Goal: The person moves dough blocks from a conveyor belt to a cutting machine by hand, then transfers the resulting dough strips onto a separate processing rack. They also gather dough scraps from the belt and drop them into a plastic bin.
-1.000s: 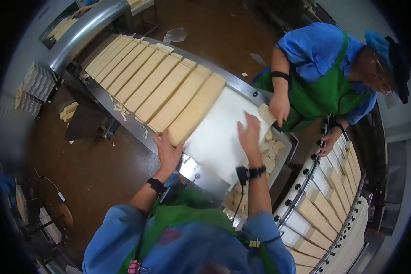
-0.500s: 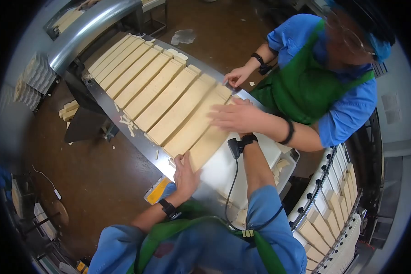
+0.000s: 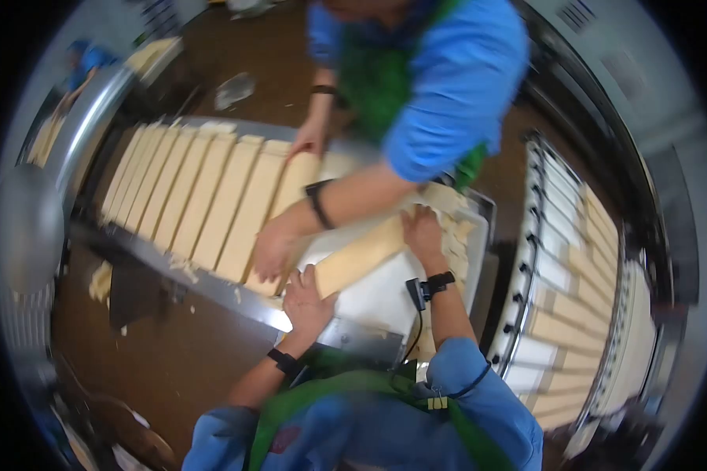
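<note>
A pale yellow slab (image 3: 361, 255) lies slantwise over a white board (image 3: 377, 298), apart from the row of similar slabs (image 3: 216, 200) on the metal table. At its lower left end my left hand (image 3: 308, 302) grips it. My right hand (image 3: 424, 233) holds its upper right end, the fingers bent over the edge. A co-worker's two hands reach the nearest slab of the row, one at its far end (image 3: 308, 140) and one, blurred, at its near end (image 3: 275, 243).
The co-worker (image 3: 456, 86) leans over the table from the far side. On the right stands a curved conveyor (image 3: 518, 259) carrying more slabs. Crumbs and scraps (image 3: 184, 267) lie along the table's near edge, and cut pieces (image 3: 456, 243) beside the board.
The view has turned to the right. The slab between my hands has come away from the row onto the white board. The co-worker has leaned in, both hands now at the row's end slab.
</note>
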`<state>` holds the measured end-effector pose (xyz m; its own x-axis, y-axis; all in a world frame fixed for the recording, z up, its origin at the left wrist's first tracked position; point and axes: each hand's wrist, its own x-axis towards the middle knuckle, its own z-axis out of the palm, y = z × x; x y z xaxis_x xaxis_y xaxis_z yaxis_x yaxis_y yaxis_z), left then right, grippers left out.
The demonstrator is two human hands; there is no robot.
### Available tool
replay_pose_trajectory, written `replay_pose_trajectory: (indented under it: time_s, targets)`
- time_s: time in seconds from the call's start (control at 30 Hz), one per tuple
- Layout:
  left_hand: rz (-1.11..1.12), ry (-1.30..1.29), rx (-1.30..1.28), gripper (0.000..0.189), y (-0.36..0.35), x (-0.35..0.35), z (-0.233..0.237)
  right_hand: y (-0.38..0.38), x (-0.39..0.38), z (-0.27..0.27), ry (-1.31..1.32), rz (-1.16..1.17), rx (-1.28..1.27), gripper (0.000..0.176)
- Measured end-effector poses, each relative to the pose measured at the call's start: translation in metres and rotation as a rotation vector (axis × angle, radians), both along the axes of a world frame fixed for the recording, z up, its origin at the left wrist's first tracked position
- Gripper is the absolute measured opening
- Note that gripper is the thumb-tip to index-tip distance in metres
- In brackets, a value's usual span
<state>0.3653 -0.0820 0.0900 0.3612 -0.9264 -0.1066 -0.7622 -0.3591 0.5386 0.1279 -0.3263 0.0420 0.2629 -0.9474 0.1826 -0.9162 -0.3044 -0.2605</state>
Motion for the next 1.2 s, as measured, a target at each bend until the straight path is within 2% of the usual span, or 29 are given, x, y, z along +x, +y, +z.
replay_pose_trajectory:
  time_s: [0.03, 0.07, 0.1, 0.13, 0.17, 0.23, 0.27, 0.33, 0.37, 0.47, 0.5, 0.57, 0.6, 0.67, 0.7, 0.77, 0.83, 0.87, 0.9, 0.93, 0.97, 1.03, 1.07, 1.1, 1.13, 1.17, 1.2]
  targets:
    - [-0.083, 0.005, -0.009, 0.094, -0.003, -0.004, -0.005, 0.015, -0.012, 0.003, 0.056, 0.029, -0.104, 0.048]
    - [-0.082, -0.094, 0.009, 0.095, -0.005, -0.010, -0.015, 0.027, -0.022, 0.007, 0.125, 0.051, -0.203, 0.047]
    - [-0.083, -0.193, 0.017, 0.097, -0.007, -0.016, -0.022, 0.032, -0.028, -0.007, -0.048, -0.029, -0.163, 0.046]
    - [-0.084, -0.147, 0.035, 0.099, -0.009, -0.020, -0.022, 0.031, -0.033, -0.020, -0.169, -0.023, -0.113, 0.044]
    - [-0.082, -0.104, 0.058, 0.101, -0.012, -0.024, -0.022, 0.039, -0.030, -0.021, -0.176, -0.132, -0.057, 0.040]
    - [-0.105, -0.175, -0.004, 0.102, -0.010, -0.030, -0.032, 0.060, -0.031, -0.001, -0.212, -0.204, -0.111, 0.039]
    - [-0.167, -0.176, -0.019, 0.102, -0.007, -0.043, -0.027, 0.075, -0.041, 0.008, -0.210, -0.265, -0.127, 0.039]
    - [-0.082, -0.162, 0.049, 0.098, -0.007, -0.063, -0.007, 0.100, -0.059, 0.021, -0.296, -0.377, -0.118, 0.042]
    - [-0.120, -0.169, 0.038, 0.098, -0.008, -0.080, -0.001, 0.112, -0.076, 0.032, -0.302, -0.414, -0.130, 0.042]
    - [-0.238, -0.110, -0.228, 0.090, -0.001, -0.152, 0.029, 0.163, -0.151, 0.062, -0.468, -0.692, -0.277, 0.047]
    - [-0.259, -0.106, -0.232, 0.090, -0.003, -0.178, 0.037, 0.180, -0.183, 0.072, -0.398, -0.747, -0.381, 0.048]
    - [-0.479, -0.076, -0.401, 0.086, -0.008, -0.227, 0.052, 0.211, -0.253, 0.081, -0.306, -0.896, -0.503, 0.048]
    - [-0.554, -0.068, -0.426, 0.085, -0.008, -0.254, 0.064, 0.225, -0.288, 0.083, -0.289, -0.992, -0.523, 0.048]
    - [-0.709, -0.063, -0.429, 0.085, -0.006, -0.306, 0.091, 0.256, -0.347, 0.112, -0.396, -1.029, -0.630, 0.047]
    - [-0.790, -0.068, -0.402, 0.085, -0.002, -0.330, 0.102, 0.265, -0.378, 0.112, -0.299, -1.149, -0.642, 0.046]
    - [-0.877, -0.026, -0.349, 0.085, 0.008, -0.378, 0.116, 0.287, -0.436, 0.108, -0.272, -1.212, -0.626, 0.043]
    - [-0.964, 0.009, -0.291, 0.085, 0.014, -0.415, 0.128, 0.302, -0.490, 0.091, -0.310, -1.337, -0.370, 0.054]
    - [-1.041, 0.036, -0.167, 0.084, 0.017, -0.431, 0.134, 0.306, -0.508, 0.090, -0.312, -1.341, -0.372, 0.054]
    - [-1.113, 0.063, -0.042, 0.084, 0.019, -0.442, 0.137, 0.308, -0.521, 0.093, -0.247, -1.303, -0.238, 0.058]
    - [-1.132, 0.068, -0.108, 0.076, 0.020, -0.447, 0.137, 0.307, -0.532, 0.096, -0.182, -1.259, -0.106, 0.062]
    - [-1.131, 0.065, -0.111, 0.076, 0.018, -0.455, 0.135, 0.304, -0.542, 0.098, -0.185, -1.258, -0.108, 0.062]
    - [-1.129, 0.150, -0.130, 0.070, 0.009, -0.472, 0.124, 0.296, -0.549, 0.108, -0.040, -1.361, 0.253, 0.067]
    - [-1.131, 0.144, -0.129, 0.070, 0.005, -0.481, 0.118, 0.293, -0.551, 0.101, -0.046, -1.362, 0.255, 0.067]
    - [-1.134, 0.235, -0.143, 0.066, 0.002, -0.489, 0.112, 0.292, -0.559, 0.077, -0.012, -1.396, 0.117, 0.068]
    - [-1.134, 0.327, -0.157, 0.063, 0.001, -0.496, 0.103, 0.292, -0.559, 0.071, 0.024, -1.425, -0.022, 0.068]
    - [-1.133, 0.326, -0.158, 0.063, 0.000, -0.503, 0.093, 0.295, -0.561, 0.068, 0.023, -1.424, -0.023, 0.068]
    - [-1.077, 0.370, -0.170, 0.062, -0.002, -0.512, 0.079, 0.300, -0.553, 0.075, 0.135, -1.423, -0.119, 0.067]
